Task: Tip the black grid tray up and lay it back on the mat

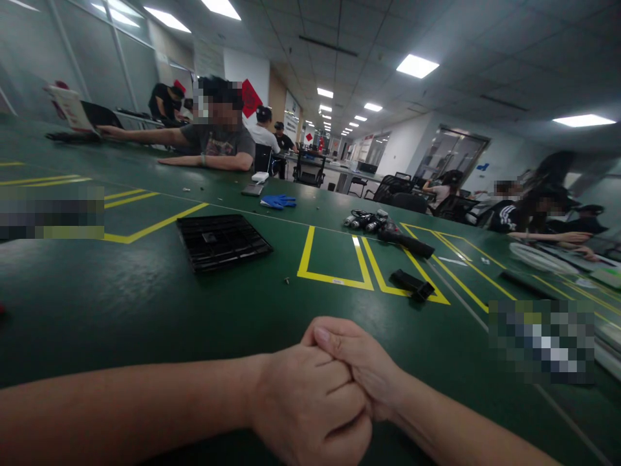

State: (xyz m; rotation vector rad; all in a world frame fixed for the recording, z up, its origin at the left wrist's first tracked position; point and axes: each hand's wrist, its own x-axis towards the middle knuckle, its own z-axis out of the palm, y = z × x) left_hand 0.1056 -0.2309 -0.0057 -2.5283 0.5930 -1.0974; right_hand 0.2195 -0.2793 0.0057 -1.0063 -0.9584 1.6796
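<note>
The left hand (pixel 310 408) is clenching into a fist and the right hand (pixel 376 369) is wrapping round it; no object is showing, but I cannot tell abt. the inside of the fist. Both hands are being on the near side of the black panel (pixel 220 243), to its right, w/o touching it.

The panel is lying flat on the smooth green surface (pixel 145 310), squarish & ribbed. It is prob. weighing little and feeling stiff, like moulded plastic; its thin ribs are maybe risking breakage, so two opposite outer edges are offering the safest hold.

Right of the panel, a small screw-like pc. (pixel 286 280) is lying near; farther right, a black bracket (pixel 411 285) is showing a boxy end, prob. hard plastic too. Beyond the panel, toward right, a blue glove (pixel 278 202) is looking soft.
</note>
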